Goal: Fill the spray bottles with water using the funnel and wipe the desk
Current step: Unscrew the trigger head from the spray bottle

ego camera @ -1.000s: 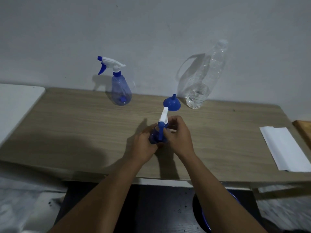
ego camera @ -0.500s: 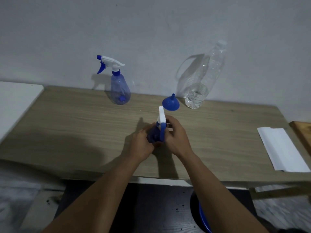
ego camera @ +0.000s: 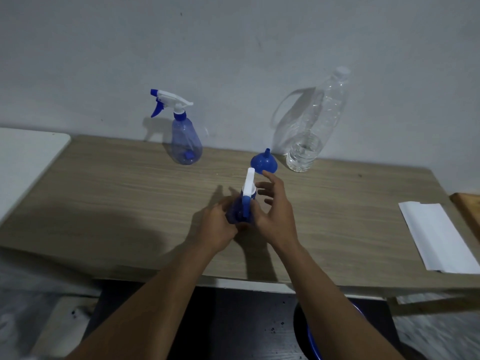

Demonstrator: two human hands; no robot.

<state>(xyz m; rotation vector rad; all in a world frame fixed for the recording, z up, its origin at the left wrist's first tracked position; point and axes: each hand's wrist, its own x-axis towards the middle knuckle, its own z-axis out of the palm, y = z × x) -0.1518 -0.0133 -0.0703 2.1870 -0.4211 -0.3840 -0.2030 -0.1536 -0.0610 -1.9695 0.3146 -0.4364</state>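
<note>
Well left of the funnel (ego camera: 263, 165) stood a sprayer (ego camera: 185, 141). Just before the funnel, the left hand (ego camera: 218, 227) gripped the bottle (ego camera: 237, 211) upright on the desk (ego camera: 104, 190). The right hand (ego camera: 275, 214) hovered beside its spray head (ego camera: 250, 183), fingers spread. Unscrewing likely wanted a steady base and a straight lift. Bare desk lay left, the water bottle (ego camera: 309, 149) just right of the funnel, and paper (ego camera: 439, 237) near the far-right edge.

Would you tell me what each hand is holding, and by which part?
The left hand grips the nearer blue translucent spray bottle by its body; the right hand, open, holds nothing.
</note>
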